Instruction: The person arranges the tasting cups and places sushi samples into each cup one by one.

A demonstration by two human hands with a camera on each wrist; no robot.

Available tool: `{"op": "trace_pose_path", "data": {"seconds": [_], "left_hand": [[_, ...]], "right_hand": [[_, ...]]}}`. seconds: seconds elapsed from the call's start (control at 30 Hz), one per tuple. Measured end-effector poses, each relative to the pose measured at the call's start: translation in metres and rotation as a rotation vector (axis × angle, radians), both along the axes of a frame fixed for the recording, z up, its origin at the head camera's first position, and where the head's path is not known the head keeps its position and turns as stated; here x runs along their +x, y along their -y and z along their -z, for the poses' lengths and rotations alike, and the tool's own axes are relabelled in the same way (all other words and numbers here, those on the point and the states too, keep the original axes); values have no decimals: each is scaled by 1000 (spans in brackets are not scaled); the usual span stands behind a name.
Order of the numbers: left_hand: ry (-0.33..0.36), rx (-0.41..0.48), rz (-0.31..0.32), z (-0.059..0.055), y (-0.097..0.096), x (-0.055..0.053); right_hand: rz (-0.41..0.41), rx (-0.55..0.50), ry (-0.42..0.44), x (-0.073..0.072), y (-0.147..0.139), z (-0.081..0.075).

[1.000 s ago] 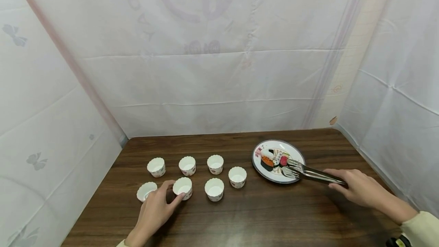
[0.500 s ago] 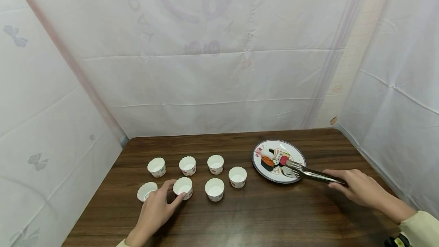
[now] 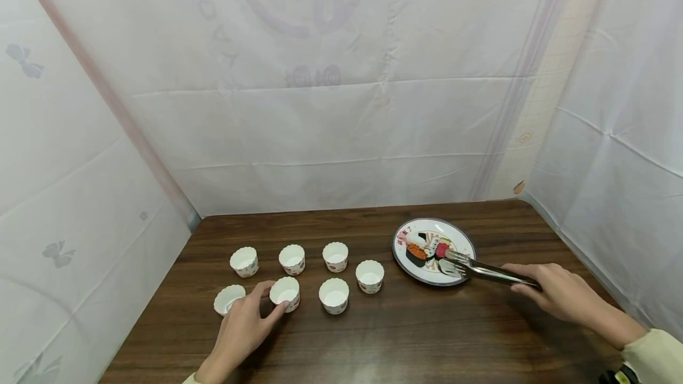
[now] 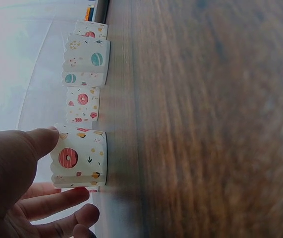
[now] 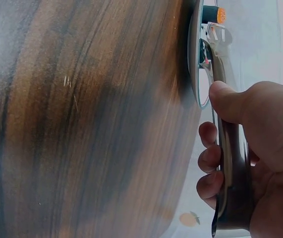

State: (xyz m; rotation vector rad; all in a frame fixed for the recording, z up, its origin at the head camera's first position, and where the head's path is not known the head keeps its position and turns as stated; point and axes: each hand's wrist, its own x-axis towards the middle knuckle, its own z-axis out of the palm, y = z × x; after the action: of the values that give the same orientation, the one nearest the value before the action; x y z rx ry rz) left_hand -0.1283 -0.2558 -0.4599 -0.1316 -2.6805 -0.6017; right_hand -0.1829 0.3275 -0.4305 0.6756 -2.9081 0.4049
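My left hand (image 3: 242,325) holds a white paper baking cup (image 3: 285,294) on the table, thumb at the near side of its rim and fingers around the left side. In the left wrist view, that cup (image 4: 84,158) shows a printed red doughnut, and the thumb tip touches its rim. My right hand (image 3: 557,292) grips metal serving tongs (image 3: 498,273), thumb on one arm and curled fingers on the other. Their fork-like tips reach over the round plate (image 3: 463,239), at a small red-topped piece (image 3: 441,249). Beside it lie an orange-topped sushi piece (image 3: 415,252) and a pinkish-white one (image 3: 413,237).
Several more white baking cups stand in two loose rows, such as the back-left cup (image 3: 244,261), the front-middle cup (image 3: 334,296) and the one nearest the plate (image 3: 370,277). The brown wooden table (image 3: 405,336) is bordered by white patterned cloth (image 3: 320,135).
The tongs' two arms have come slightly closer together in my right hand since a second ago. My left hand and the cups have stayed in place.
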Motion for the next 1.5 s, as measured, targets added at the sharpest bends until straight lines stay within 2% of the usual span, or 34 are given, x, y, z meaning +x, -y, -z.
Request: {"op": "trace_pose_path", "data": {"seconds": [0.23, 0.4, 0.7, 0.93, 1.13, 1.5], "left_hand": [[9, -1, 3, -1, -1, 3], [13, -8, 6, -2, -1, 2], [76, -4, -28, -3, 0, 2], [69, -9, -31, -3, 0, 1], [58, -14, -25, -3, -1, 0], [64, -12, -23, -5, -3, -1]], "right_hand": [[-24, 6, -78, -2, -3, -5], [-35, 12, -97, -3, -4, -7], [-75, 7, -215, -8, 3, -15], [-89, 14, -205, -14, 13, -25], [-140, -2, -245, -19, 25, -32], [-171, -20, -225, -28, 57, -37]]}}
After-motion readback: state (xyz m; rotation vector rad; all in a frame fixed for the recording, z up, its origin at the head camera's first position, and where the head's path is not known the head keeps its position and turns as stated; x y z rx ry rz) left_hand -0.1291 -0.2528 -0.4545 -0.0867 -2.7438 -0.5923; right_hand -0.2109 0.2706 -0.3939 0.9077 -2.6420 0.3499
